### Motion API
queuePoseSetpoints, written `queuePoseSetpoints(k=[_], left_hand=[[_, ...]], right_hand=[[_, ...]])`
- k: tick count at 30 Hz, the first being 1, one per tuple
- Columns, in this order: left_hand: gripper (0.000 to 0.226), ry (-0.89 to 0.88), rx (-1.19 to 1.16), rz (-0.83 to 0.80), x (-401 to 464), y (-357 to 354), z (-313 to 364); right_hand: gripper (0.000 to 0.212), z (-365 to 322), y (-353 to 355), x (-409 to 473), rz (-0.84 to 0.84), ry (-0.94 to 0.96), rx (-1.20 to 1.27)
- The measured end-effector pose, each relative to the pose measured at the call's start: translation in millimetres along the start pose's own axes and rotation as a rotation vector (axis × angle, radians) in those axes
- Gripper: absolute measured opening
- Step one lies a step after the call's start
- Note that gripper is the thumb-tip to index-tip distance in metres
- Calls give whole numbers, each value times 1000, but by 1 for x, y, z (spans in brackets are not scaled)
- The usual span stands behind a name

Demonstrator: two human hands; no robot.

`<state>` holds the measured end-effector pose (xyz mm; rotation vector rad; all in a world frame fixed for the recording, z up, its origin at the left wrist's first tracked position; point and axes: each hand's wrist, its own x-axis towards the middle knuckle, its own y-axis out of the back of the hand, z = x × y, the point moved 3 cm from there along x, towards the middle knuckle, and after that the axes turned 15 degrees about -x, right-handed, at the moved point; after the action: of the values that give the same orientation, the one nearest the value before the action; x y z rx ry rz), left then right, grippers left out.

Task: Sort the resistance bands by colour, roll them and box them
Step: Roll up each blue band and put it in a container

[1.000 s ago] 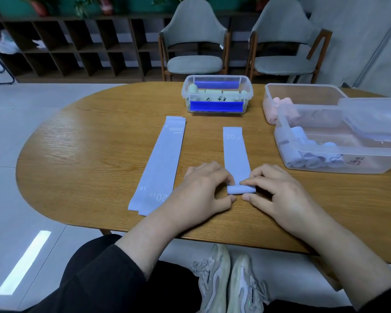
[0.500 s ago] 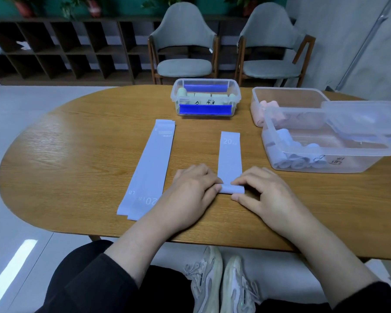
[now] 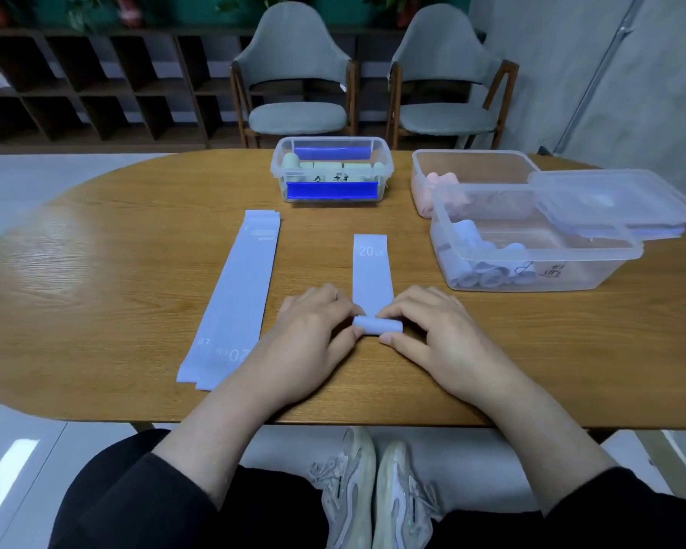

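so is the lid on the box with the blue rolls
No, the lid lies off to the side, resting askew over the rim of the open box.

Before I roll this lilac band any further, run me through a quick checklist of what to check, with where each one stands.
1. Both hands on the roll: ok. The left hand and right hand pinch the two ends of the half-rolled lilac fabric band.
2. Roll square to the strip: ok, its ends look level.
3. Flat tail straight ahead: ok, lying flat on the oval wooden table.
4. Clear plastic box of lilac rolls open: ok; its lid sits shifted aside.
5. Room in that box: cannot tell.
6. Flat lilac bands waiting on the left: ok, not touching the roll.
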<state>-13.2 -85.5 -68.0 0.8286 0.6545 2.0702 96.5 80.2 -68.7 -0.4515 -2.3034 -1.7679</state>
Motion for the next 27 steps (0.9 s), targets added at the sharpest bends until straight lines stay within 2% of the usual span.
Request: queuePoseSetpoints(k=[3, 8, 15, 19, 23, 27], left_hand=[[27, 8, -9, 10, 0, 0, 0], [17, -1, -5, 15, 0, 2, 1], [21, 10, 20, 3, 0, 0, 0], [21, 4, 5, 0, -1, 1, 0], [16, 5, 4, 2, -1, 1, 1], [19, 14, 4, -4, -1, 1, 1]], right_hand=[[18, 0, 0, -1, 8, -3, -7], [34, -2, -1, -1, -22, -15, -57], [11, -2, 1, -1, 16, -12, -14], [15, -2, 0, -2, 2, -17, -29], [28, -3, 1, 0, -5, -44, -36], [21, -4, 2, 0, -15, -35, -28]])
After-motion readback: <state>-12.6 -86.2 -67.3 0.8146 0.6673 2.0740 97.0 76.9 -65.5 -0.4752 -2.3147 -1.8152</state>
